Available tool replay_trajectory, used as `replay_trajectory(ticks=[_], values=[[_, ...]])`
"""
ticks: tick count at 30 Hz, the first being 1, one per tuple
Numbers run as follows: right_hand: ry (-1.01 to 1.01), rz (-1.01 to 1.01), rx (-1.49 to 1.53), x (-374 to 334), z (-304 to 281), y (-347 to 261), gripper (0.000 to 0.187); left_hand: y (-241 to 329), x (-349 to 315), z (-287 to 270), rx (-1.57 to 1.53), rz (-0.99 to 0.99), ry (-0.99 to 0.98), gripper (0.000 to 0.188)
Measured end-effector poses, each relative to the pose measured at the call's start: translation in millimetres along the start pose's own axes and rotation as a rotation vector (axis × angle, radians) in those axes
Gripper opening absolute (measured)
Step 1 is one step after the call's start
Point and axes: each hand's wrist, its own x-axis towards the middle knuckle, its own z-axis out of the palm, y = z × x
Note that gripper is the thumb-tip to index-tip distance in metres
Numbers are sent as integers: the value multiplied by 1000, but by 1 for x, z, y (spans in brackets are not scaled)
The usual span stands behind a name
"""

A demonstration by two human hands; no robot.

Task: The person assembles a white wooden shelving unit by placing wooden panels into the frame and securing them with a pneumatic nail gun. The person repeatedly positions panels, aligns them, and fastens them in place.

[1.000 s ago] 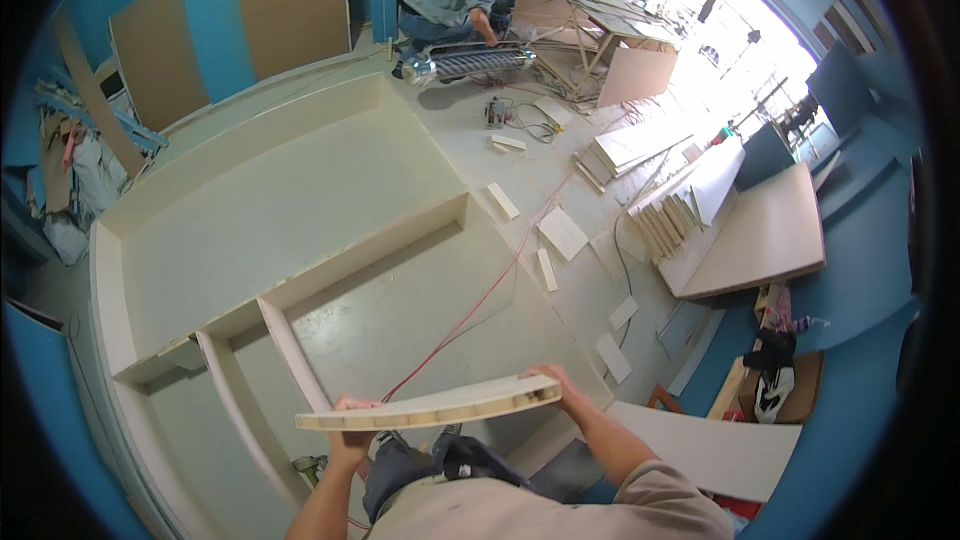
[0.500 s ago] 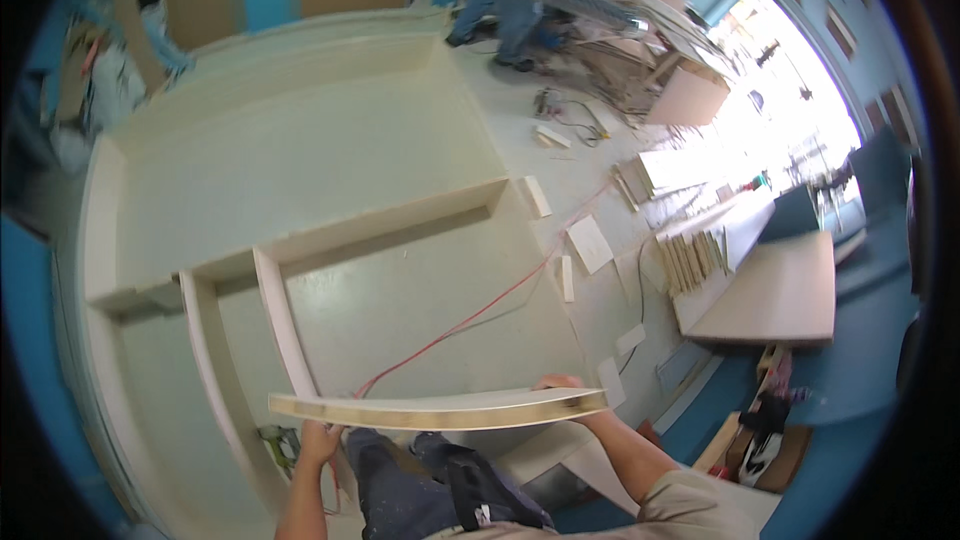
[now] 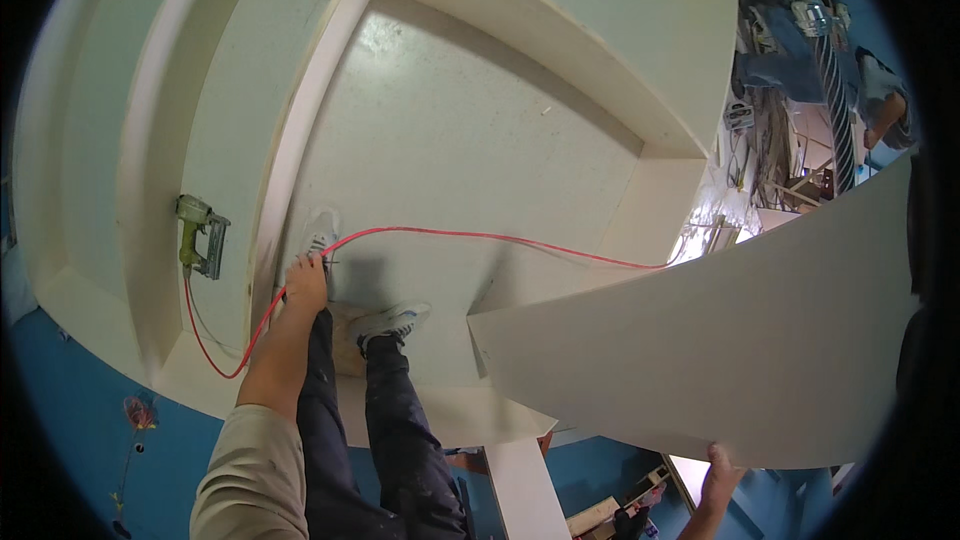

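Note:
My left hand (image 3: 306, 283) reaches down over a partition board's edge, fingers closed around a thin red air hose (image 3: 450, 232). From the hand the hose loops back to a green nail gun (image 3: 196, 230), which lies inside a narrow bay of a large cream wooden frame (image 3: 310, 110). On the right, a wide pale panel (image 3: 690, 360) stands tilted, with my right hand (image 3: 718, 470) gripping its lower edge; the thumb shows, and the fingers behind are hidden. The panel's left corner is down by the frame's floor, but whether it touches is unclear.
My shoes (image 3: 395, 320) stand inside the frame's near bay. Partition walls (image 3: 155, 140) rise on the left. At the upper right a co-worker (image 3: 885, 105) handles a long spiral metal piece (image 3: 835, 110) near scrap wood. Wood pieces (image 3: 600, 515) lie at the lower right.
My left hand has let go of the panel and taken hold of the red hose. My right hand has swung the panel to the right. The view has turned, showing the nail gun fully.

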Motion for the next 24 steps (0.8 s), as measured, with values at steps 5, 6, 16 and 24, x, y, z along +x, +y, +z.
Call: replay_trajectory(ticks=[5,6,16,24], values=[[31,65,-154,23,27,-44,52,-17,34,4,-208,29,-610,31],[-23,114,-186,27,24,-45,56,-8,29,-7,-438,64,-678,28],[-96,127,0,15,74,-159,31,21,-45,-389,-1328,421,-24,11],[-473,-466,-125,25,138,-261,33,-32,-27,-556,-1665,464,448,20]])
